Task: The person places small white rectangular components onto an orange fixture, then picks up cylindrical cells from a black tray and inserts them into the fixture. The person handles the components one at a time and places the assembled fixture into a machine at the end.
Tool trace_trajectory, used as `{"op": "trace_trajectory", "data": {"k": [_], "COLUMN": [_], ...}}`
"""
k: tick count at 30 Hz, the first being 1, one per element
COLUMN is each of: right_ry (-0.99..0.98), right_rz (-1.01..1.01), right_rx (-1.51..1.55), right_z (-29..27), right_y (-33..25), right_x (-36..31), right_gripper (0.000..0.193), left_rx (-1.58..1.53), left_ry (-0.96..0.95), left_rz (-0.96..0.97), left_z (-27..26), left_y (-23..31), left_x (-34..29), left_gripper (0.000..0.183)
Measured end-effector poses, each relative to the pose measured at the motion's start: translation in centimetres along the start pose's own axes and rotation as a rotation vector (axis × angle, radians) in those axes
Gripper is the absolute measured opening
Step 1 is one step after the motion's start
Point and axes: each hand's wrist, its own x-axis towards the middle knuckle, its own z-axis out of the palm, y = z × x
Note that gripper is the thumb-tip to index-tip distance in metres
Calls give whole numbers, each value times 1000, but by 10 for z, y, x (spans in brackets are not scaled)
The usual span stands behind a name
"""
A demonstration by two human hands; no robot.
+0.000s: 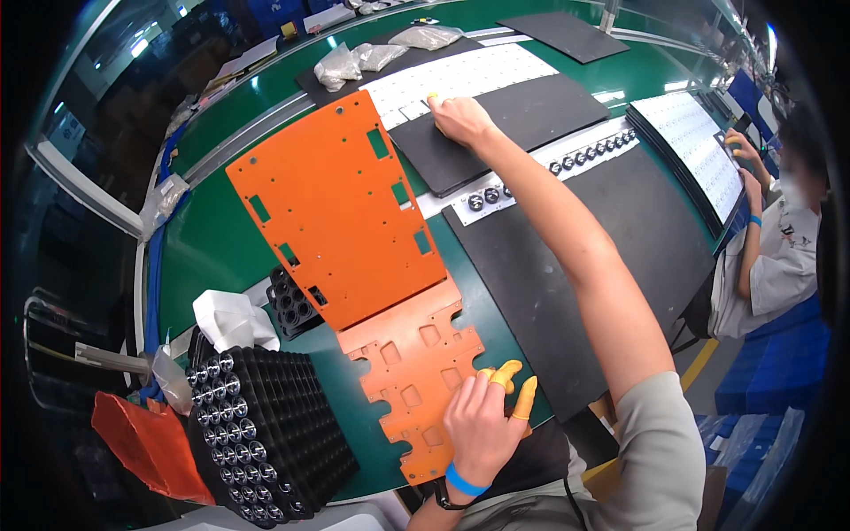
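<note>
My left hand (482, 420), with yellow finger covers and a blue wristband, is over the near right edge of the recessed light-orange plate (390, 389); its fingertips are apart and no held thing shows. My right hand (460, 120) reaches far forward to where a white marked sheet (496, 73) meets a black board (522, 119). Its fingers are closed, and what they grip is hidden. A darker orange board (332, 203) with rectangular cut-outs stands along the plate's far edge. Right of it, partly behind my right arm, lies a white strip (611, 146) with round black parts.
At the left near corner stand stacked black trays (301, 416) with shiny round parts, beside a red-orange bag (146, 442). A large black mat (584, 265) covers the right side. Clear bags (376, 56) lie at the back. A co-worker's hands (748, 164) hold another white sheet (686, 142).
</note>
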Motion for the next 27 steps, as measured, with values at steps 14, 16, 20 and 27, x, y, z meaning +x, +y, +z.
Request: {"op": "trace_trajectory", "data": {"k": [14,16,20,27], "right_ry": [-309,-241,-152,-25], "right_rz": [-161,-148,-133,5], "right_rx": [-40,55,289,903], "right_z": [-37,-32,-74,-199], "right_y": [5,18,-8,-46], "right_x": [-6,-19,-40,-118], "right_gripper": [31,34,34,38], "left_rx": [-49,-67,-98,-540], "left_ry": [21,30,78,187], "left_rz": [11,37,-8,-199], "left_z": [-1,-1,-3,-1], "left_y": [1,6,4,2], "left_x": [-1,0,-3,-5], "left_gripper": [21,21,21,34]}}
